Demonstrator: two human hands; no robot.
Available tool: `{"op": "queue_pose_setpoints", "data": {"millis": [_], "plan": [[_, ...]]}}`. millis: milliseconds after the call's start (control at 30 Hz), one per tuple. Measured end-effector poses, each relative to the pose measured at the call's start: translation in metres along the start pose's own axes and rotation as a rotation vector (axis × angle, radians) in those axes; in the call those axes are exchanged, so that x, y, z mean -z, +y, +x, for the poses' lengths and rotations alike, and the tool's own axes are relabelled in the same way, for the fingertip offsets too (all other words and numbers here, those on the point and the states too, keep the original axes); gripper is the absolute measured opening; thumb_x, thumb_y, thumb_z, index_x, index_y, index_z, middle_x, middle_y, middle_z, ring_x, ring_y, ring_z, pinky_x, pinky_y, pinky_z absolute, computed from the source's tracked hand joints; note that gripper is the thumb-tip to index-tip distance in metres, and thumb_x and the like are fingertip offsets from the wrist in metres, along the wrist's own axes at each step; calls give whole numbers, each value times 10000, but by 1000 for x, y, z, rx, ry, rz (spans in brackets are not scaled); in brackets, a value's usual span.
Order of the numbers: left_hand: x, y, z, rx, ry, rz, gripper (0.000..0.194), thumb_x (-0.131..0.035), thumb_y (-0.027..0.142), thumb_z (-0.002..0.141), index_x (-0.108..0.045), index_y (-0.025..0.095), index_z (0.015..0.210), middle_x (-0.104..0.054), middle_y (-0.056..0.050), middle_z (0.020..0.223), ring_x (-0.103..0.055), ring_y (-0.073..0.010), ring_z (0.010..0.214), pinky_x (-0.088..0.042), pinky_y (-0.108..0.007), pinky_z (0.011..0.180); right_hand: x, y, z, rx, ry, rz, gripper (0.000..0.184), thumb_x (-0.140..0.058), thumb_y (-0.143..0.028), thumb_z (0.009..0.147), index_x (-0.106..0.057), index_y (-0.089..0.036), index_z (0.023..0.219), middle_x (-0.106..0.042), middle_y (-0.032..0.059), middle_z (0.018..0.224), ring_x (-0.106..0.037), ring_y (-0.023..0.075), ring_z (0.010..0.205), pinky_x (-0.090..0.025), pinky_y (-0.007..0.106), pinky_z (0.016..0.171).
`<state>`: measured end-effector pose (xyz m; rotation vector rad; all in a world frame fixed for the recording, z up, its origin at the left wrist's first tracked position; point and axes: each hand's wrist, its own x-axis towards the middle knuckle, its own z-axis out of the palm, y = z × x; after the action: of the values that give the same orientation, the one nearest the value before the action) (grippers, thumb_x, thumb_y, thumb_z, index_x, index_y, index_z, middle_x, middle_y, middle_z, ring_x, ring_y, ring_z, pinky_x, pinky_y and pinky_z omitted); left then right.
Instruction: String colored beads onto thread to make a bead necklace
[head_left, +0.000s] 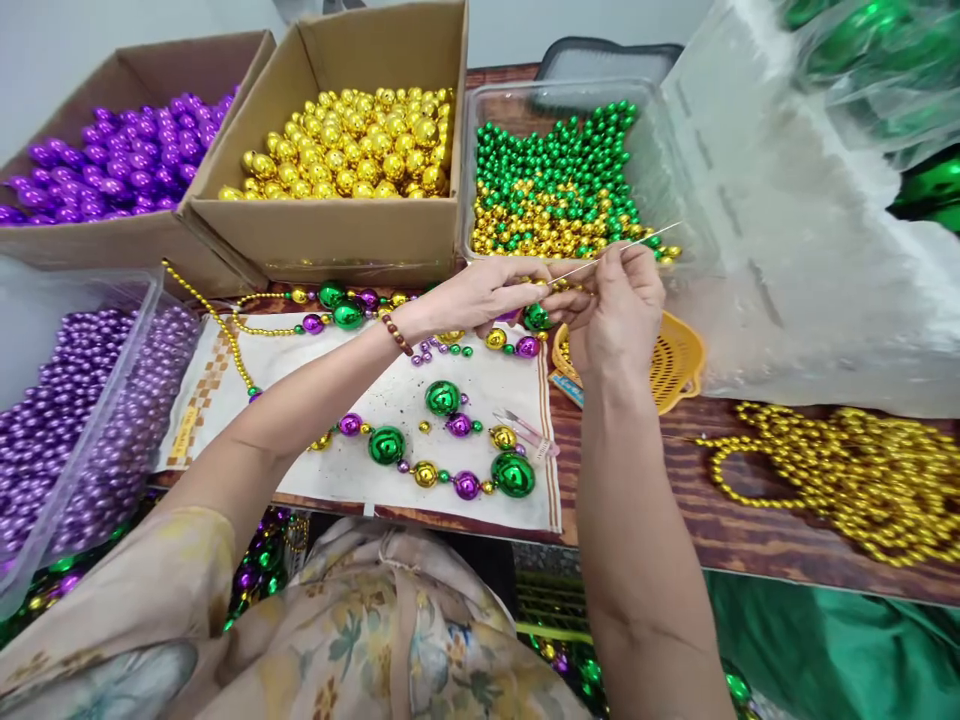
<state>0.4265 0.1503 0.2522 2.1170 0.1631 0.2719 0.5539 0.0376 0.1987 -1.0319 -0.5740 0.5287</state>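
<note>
A long thin needle point(649, 238) slants up to the right between my hands, above the front of the clear bin. My right hand point(624, 315) pinches it between thumb and fingers near its middle. The fingertips of my left hand point(510, 288) close on its lower end; whether a thread is there I cannot tell. Below lies a white cloth point(300, 465) with a string of green, purple and gold beads point(386, 446) curving across it. Small scissors point(525, 430) rest by the cloth's right edge. Partly behind my right wrist sits a yellow basket point(679, 365).
Cardboard boxes hold purple beads point(135, 150) and gold beads point(352, 140). A clear bin point(675, 130) contains small green and gold beads. Lilac beads point(67, 420) fill another bin at left. Gold bead strands point(862, 480) lie on the right, below a large white sack point(757, 210).
</note>
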Motion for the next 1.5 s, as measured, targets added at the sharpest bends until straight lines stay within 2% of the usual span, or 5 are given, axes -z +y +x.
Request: {"op": "queue_pose_setpoints", "data": {"millis": [233,400,633,1067,1500], "plan": [[8,1,-6,61,-80,-143,197,-469,279,1003,-641,189,1037,-519,30,625,-443,-49,434,-349,-175,431,-12,-3,-4,33,-50,-35,312,-824,-429,766,-598,-241,872,-699,-34,800,-666,106,622,-531,197,491],[-5,-26,4,51,-136,-214,229,-503,357,995,-639,193,912,-607,-16,718,-486,-66,472,-395,-208,457,-6,10,-4,12,127,-65,340,-681,-543,851,-494,-261,885,-640,-61,667,-647,112,576,-494,203,483],[-25,-48,14,137,-166,-339,208,-494,357,997,-579,192,902,-630,-20,732,-463,-48,412,-313,-194,381,15,19,-4,-127,95,-84,332,-798,-377,732,-525,-220,839,-662,-58,702,-635,87,542,-468,160,423],[-34,-62,16,61,-134,-224,253,-493,393,985,-642,197,1045,-624,-19,760,-500,-75,470,-398,-207,428,23,19,0,-150,125,-74,313,-739,-455,837,-541,-213,827,-636,-55,651,-620,89,481,-452,166,391],[-29,-52,-27,14,349,-207,248,-497,370,976,-623,226,1135,-640,-7,825,-557,-89,571,-472,-239,583,-18,-97,-14,246,17,-37,416,-898,-471,632,-577,-212,684,-406,-89,503,-370,46,412,-248,150,302]]}}
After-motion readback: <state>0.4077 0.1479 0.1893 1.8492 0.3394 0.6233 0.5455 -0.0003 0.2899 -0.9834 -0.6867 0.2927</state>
